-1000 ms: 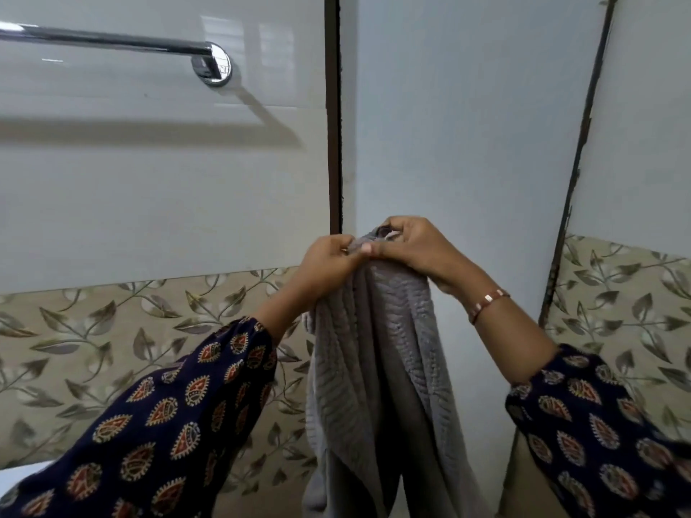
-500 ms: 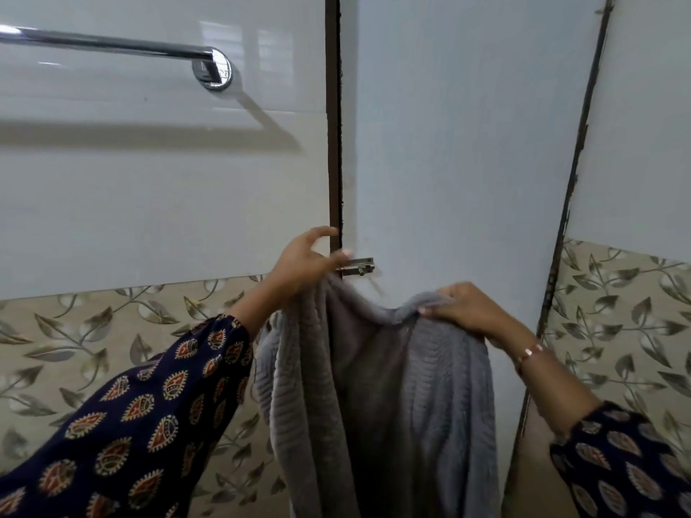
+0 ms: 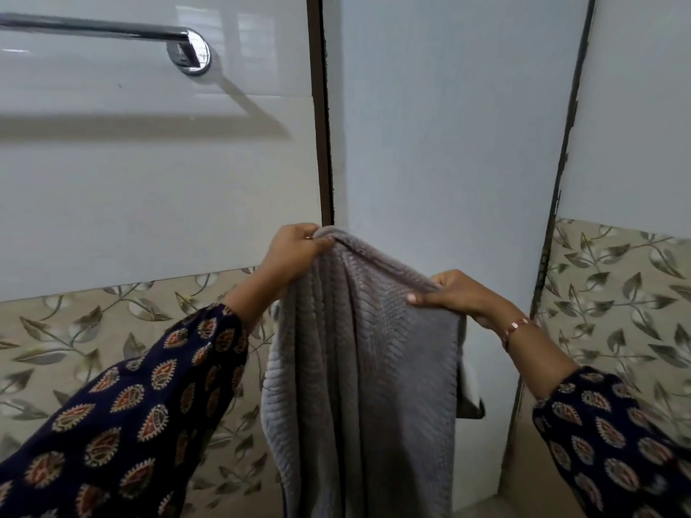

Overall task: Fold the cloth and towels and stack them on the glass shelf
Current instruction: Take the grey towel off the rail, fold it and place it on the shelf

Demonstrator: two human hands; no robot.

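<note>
Now that the hands have parted, left hand (image 3: 289, 246) and right hand (image 3: 450, 293) pinch the grey towel (image 3: 359, 368) spread; apparently unhooked, ready for folding.

Grey ribbed towel (image 3: 366, 368), paisley navy sleeves (image 3: 123, 416)

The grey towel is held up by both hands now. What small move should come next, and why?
Probably bring the right hand over to the left hand, so the two held corners meet. Each hand pinches the top edge of the grey towel, apart, and the cloth hangs open and unfolded below them. The glass shelf is not in view, so stacking likely comes later.
</note>
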